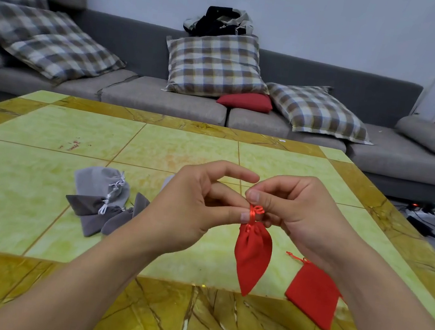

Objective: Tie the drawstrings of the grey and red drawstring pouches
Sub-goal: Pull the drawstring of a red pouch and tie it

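Both hands, left hand (190, 206) and right hand (296, 216), pinch glossy red cord (255, 213); soft tapered red pouch (252, 255) dangles over marbled table (73, 137).

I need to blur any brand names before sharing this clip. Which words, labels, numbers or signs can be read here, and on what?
None can be read.
Red pouch held by the left hand and right hand: plain, no print.
Second red pouch: plain.
Grey pouches: no label visible.
Small pale tag at the table's far edge: too small to read.
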Demonstrator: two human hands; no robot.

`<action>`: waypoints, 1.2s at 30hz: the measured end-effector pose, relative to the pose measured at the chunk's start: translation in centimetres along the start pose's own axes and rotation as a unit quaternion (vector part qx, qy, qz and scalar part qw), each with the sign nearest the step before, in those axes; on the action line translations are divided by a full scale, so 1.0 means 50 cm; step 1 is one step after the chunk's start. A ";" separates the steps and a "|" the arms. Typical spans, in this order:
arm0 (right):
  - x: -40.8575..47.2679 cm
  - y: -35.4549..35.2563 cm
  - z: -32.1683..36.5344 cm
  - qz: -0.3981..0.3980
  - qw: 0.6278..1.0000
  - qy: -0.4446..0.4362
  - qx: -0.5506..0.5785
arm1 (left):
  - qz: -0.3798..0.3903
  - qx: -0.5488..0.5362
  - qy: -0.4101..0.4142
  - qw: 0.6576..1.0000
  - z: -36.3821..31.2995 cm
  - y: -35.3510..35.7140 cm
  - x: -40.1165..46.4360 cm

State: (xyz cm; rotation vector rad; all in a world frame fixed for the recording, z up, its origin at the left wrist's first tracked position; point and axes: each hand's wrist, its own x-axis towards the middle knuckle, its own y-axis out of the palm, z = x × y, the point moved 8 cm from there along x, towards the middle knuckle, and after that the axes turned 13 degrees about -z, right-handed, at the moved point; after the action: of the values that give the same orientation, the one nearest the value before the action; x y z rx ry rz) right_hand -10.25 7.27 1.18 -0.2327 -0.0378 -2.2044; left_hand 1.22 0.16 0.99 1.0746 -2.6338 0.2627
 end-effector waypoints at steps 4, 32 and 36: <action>-0.001 0.005 -0.012 -0.042 0.998 0.020 0.047 | -0.060 -0.025 0.013 0.998 0.001 -0.011 0.002; -0.017 0.022 -0.049 -0.024 0.990 0.122 0.063 | -0.145 0.038 -0.034 0.988 0.014 -0.046 0.005; -0.020 0.035 -0.045 0.028 0.988 0.130 0.082 | -0.111 -0.015 -0.050 0.992 0.013 -0.047 0.010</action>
State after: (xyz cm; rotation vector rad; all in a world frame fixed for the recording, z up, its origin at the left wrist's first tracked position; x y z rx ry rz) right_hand -8.62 6.74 -1.29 0.1428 -0.0666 -2.1452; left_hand 2.41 -2.00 0.66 1.3907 -2.5631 0.1231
